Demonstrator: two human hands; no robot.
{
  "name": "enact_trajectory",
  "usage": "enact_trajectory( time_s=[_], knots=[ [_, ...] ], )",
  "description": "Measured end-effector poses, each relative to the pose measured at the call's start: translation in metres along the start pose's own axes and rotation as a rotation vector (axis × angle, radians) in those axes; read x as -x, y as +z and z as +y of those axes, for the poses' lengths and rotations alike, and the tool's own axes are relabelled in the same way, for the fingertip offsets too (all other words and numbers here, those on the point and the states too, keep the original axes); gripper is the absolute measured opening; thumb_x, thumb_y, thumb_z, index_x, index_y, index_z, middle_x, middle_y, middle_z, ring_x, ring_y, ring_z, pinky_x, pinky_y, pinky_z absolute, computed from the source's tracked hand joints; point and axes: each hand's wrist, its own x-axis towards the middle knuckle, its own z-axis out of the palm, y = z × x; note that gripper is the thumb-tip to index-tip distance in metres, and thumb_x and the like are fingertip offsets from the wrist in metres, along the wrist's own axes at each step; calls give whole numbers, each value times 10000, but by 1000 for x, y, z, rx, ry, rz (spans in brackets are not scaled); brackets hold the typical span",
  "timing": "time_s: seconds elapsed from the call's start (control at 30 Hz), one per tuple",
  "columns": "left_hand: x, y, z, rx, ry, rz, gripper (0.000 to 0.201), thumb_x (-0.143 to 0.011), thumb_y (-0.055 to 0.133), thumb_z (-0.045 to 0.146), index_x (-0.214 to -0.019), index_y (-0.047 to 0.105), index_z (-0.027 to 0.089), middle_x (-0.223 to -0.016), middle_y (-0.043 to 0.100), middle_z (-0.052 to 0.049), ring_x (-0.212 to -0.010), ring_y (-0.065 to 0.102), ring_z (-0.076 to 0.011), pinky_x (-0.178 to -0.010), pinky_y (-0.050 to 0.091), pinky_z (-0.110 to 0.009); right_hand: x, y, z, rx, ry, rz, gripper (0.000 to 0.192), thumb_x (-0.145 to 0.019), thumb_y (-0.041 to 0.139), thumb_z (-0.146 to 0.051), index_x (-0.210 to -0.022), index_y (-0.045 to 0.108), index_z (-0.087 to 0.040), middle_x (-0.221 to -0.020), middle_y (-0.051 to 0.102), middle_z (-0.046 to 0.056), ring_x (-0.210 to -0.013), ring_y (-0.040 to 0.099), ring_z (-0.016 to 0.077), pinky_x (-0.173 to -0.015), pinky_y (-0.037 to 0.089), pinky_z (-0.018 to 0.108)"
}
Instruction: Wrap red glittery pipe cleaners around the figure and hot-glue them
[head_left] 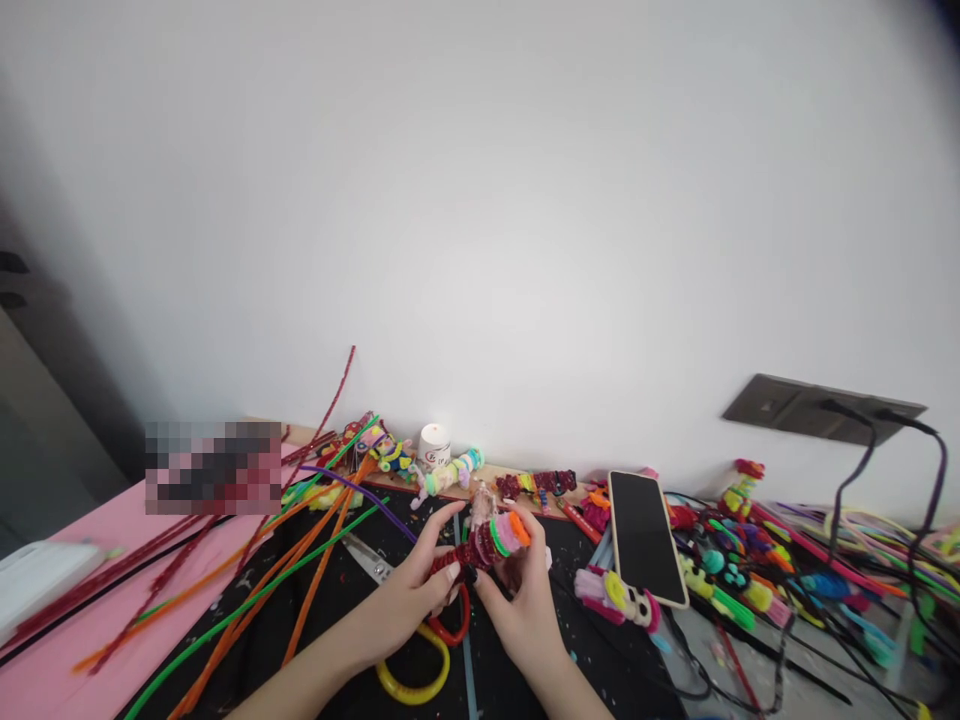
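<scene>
Both hands are closed around a pipe-cleaner figure [491,540] with coiled bands of dark red, green, pink and orange. My left hand [420,580] grips its dark red end between thumb and fingers. At the orange and pink end, my right hand [525,590] has its fingers curled around, with the thumb near the middle. Part of the figure is hidden behind my fingers. Under my hands lie scissors [412,690] with a yellow and a red handle loop, blades pointing up and left. Just beyond the figure is a pale, shiny small item [481,497], its kind unclear.
Loose orange pipe cleaners [300,550] and a green one [247,605] spread left over the black mat [360,610] and pink sheet [82,540]. A white cup [435,445] stands by the wall. A phone [646,535] leans at right, near a pipe-cleaner doll [619,597] and plugged-in cables [851,490].
</scene>
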Motion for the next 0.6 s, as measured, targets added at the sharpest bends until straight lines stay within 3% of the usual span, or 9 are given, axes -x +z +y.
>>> enact_trajectory(
  time_s=[0.13, 0.3, 0.4, 0.5, 0.6],
  knots=[
    [1, 0, -1, -53, 24, 18, 595, -893, 423, 403, -1400, 136, 286, -866, 525, -5, -610, 386, -103, -579, 309, -245, 1, 1, -3, -60, 34, -17, 652, -763, 606, -125, -1319, 284, -237, -1273, 477, 113, -1068, 557, 237, -879, 489, 366],
    [4, 0, 8, -292, 89, 51, 548, -905, 398, 323, -1391, 156, 252, -945, 557, -40, -831, 514, -171, -820, 369, -336, -3, 2, -3, -203, 34, 14, 675, -753, 651, -174, -1326, 302, -245, -1341, 452, 104, -1136, 532, 238, -926, 464, 366],
    [6, 0, 15, -419, 99, 60, 540, -904, 381, 288, -1392, 156, 227, -882, 563, -32, -958, 529, -219, -914, 337, -388, -5, 2, 4, -272, 73, 21, 553, -726, 689, -227, -1221, 443, -227, -1177, 596, 85, -1037, 597, 241, -881, 487, 366],
    [6, 2, 15, -456, 112, 58, 539, -892, 384, 266, -1385, 167, 230, -893, 575, -34, -1001, 531, -237, -897, 363, -379, -4, 2, 14, -239, 198, 28, 281, -679, 730, -284, -904, 596, -183, -870, 686, 63, -813, 653, 247, -759, 523, 373],
    [5, 3, 12, -448, 134, 78, 546, -880, 394, 262, -1378, 173, 227, -875, 575, -28, -907, 557, -223, -814, 407, -348, -3, 3, 22, -263, 261, 69, 301, -635, 763, -315, -845, 604, -169, -796, 686, 54, -761, 651, 247, -724, 519, 377]
  ],
)
